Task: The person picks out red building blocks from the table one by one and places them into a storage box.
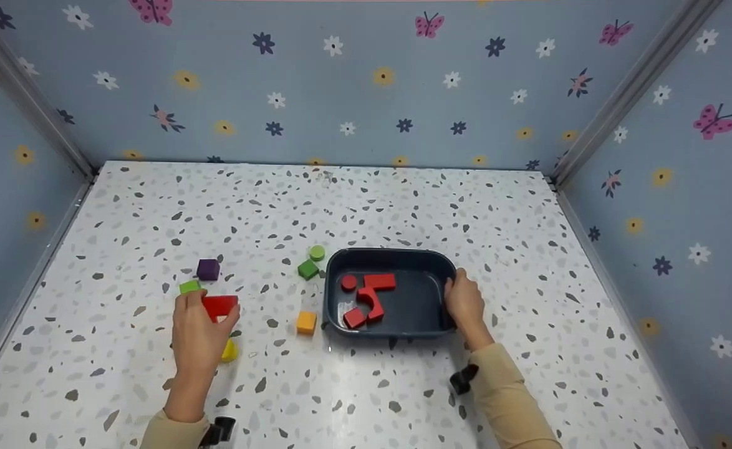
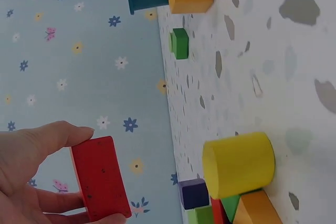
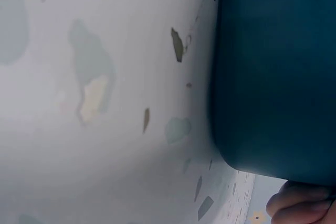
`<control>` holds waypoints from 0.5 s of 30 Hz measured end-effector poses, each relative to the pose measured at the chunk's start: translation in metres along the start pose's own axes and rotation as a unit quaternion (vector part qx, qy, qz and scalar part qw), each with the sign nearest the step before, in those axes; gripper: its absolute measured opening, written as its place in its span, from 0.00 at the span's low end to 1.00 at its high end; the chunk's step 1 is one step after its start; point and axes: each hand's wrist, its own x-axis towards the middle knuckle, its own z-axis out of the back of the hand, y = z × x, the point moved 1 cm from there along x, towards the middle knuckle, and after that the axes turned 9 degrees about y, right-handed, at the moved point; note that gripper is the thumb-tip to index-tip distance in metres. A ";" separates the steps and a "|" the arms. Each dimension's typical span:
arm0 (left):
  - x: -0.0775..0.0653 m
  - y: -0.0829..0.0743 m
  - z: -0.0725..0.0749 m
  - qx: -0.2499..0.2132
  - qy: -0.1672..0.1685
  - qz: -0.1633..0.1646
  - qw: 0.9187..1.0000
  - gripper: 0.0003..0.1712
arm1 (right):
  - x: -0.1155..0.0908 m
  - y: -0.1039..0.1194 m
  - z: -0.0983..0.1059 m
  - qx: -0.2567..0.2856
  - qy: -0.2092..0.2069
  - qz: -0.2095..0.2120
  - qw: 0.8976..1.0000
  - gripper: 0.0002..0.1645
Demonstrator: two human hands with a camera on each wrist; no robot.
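My left hand (image 1: 197,337) pinches a red rectangular block (image 1: 221,305) between thumb and fingers, raised over the left part of the table. In the left wrist view the broad face of the block (image 2: 101,178) shows small dark specks. On the right, my right hand (image 1: 467,307) grips the side wall of a dark blue rectangular tray (image 1: 422,302). Inside the tray lie a red round piece (image 1: 348,283), a red oblong block (image 1: 380,282), a red arch block (image 1: 372,303) and a red cube (image 1: 354,318). In the right wrist view, curled fingers (image 3: 299,203) show at the tray's edge.
Left of the tray stand an orange block (image 1: 306,323), a green cube (image 1: 308,269) and a light green round piece (image 1: 317,252). Near the left hand are a purple cube (image 1: 208,269), a light green block (image 1: 189,286) and a yellow cylinder (image 2: 239,164). Flower-patterned walls (image 1: 366,93) enclose the table.
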 end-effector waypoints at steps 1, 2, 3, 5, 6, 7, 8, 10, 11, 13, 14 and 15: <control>-0.001 -0.002 -0.001 -0.005 0.001 -0.005 1.000 0.31 | 0.000 0.000 0.000 0.001 0.000 0.000 1.000 0.13; -0.002 -0.004 -0.003 -0.009 0.001 -0.010 1.000 0.31 | 0.000 0.000 0.000 0.002 0.000 -0.002 1.000 0.13; -0.002 -0.006 -0.005 -0.013 -0.002 -0.016 1.000 0.30 | 0.000 0.000 0.000 0.002 0.001 -0.003 1.000 0.13; -0.004 -0.009 -0.008 -0.021 -0.009 -0.027 0.999 0.30 | 0.000 -0.001 0.000 0.003 0.001 -0.006 1.000 0.14; -0.004 -0.010 -0.009 -0.024 -0.012 -0.030 0.999 0.30 | 0.000 -0.001 -0.001 0.003 0.000 -0.007 1.000 0.14; -0.005 -0.011 -0.011 -0.027 -0.016 -0.035 0.999 0.30 | 0.000 -0.001 -0.001 0.001 0.000 -0.006 1.000 0.13; -0.005 -0.012 -0.013 -0.029 -0.022 -0.041 0.999 0.29 | 0.000 -0.001 -0.001 0.002 0.001 -0.006 1.000 0.13; -0.007 -0.014 -0.017 -0.032 -0.026 -0.046 0.998 0.29 | 0.000 0.000 -0.001 0.002 0.000 -0.004 1.000 0.13; -0.007 -0.015 -0.019 -0.034 -0.023 -0.045 0.998 0.29 | 0.000 0.000 -0.001 0.002 -0.001 -0.002 1.000 0.13; -0.009 -0.018 -0.023 -0.035 -0.012 -0.040 0.998 0.30 | 0.000 0.000 -0.001 0.005 -0.001 -0.001 1.000 0.13; -0.010 -0.020 -0.025 -0.036 -0.004 -0.036 0.999 0.30 | 0.000 0.000 -0.001 0.006 0.000 -0.003 1.000 0.13; -0.011 -0.022 -0.027 -0.037 0.002 -0.032 0.999 0.31 | 0.000 0.000 -0.001 0.006 0.000 -0.004 1.000 0.13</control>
